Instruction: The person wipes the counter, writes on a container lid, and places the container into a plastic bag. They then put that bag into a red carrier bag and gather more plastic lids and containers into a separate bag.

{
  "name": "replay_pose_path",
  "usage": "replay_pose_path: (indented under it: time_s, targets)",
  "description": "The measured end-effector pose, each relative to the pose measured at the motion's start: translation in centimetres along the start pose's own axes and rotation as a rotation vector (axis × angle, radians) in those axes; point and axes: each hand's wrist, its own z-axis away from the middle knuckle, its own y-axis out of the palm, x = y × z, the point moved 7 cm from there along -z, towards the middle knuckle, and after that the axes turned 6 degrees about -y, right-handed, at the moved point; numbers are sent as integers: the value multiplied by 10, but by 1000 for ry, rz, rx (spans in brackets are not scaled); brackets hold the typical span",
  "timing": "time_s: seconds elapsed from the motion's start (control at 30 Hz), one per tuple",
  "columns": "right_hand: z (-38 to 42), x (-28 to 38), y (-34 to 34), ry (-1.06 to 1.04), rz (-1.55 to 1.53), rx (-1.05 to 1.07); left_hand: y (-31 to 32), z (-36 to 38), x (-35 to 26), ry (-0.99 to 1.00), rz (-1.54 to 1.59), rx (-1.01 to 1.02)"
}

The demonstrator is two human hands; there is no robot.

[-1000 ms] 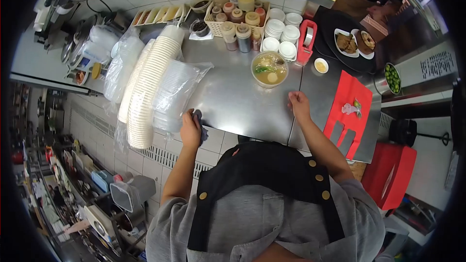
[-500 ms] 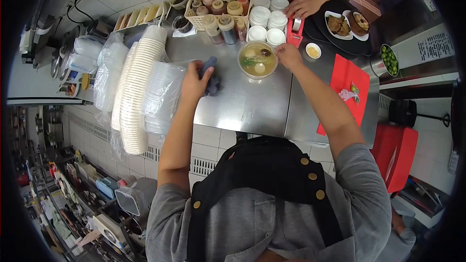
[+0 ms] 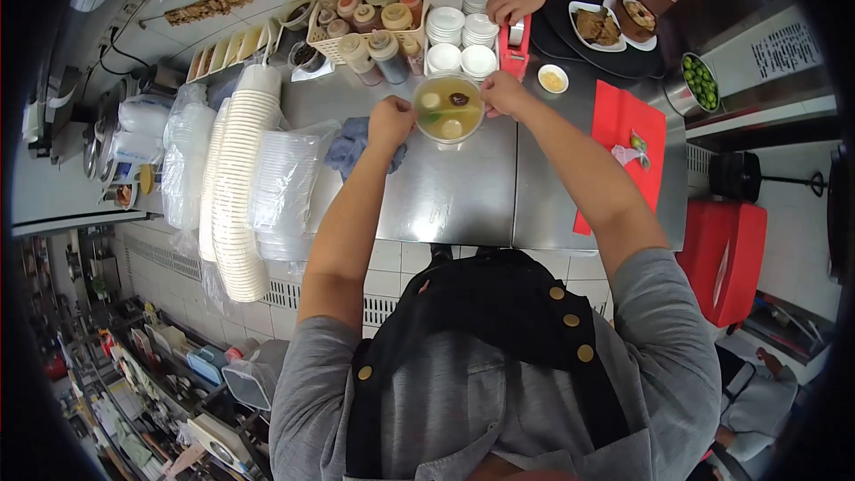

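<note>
Toward twelve o'clock from the person's black apron [image 3: 490, 312], a clear bowl [image 3: 448, 137] of broth sits at the far part of the steel counter [image 3: 445, 200], just short of the stacked white dishes [image 3: 462, 60]. Both hands are closed on its rim, fingers pinched together: the left hand [image 3: 391, 121] at nine o'clock, the right hand [image 3: 503, 94] at three. Whether the base rests on the steel or is slightly raised, I cannot tell, nor whether a clear lid covers the broth. Liquid seems to come high up the wall, so an uneven pull or lift could send it over one side, and a thin rim might flex under such a fingertip grip. At half past one the red tape dispenser [image 3: 514, 53] stands close by, with another person's hand [image 3: 518, 0] above it at one o'clock; a nudge from there could jolt the right hand. At eight o'clock a crumpled blue-grey cloth [image 3: 343, 153] lies beside the left forearm, where it might snag a sideways sweep.
</note>
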Motion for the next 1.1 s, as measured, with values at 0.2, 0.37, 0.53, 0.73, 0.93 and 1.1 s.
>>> replay_pose_path:
  time_s: [0.2,0.37,0.53,0.73,0.93,1.1]
  targets:
    - [25,0,-14,-50,-67,-57,3,10,-32,63,-121,-2]
    - [58,-2,-47,-178,-6,-114,22,7,-42,198,-316,-10]
    - [100,-31,-81,-57,-134,-121,78,23,-49,83,44,243]
    - [137,-84,-112,11,-182,-201,147,36,-55,71,-12,391]
    - [164,-120,-126,59,-255,-276,196,53,-58,69,-37,541]
    - [165,-146,-134,71,-236,-301,194,66,-60,91,187,652]
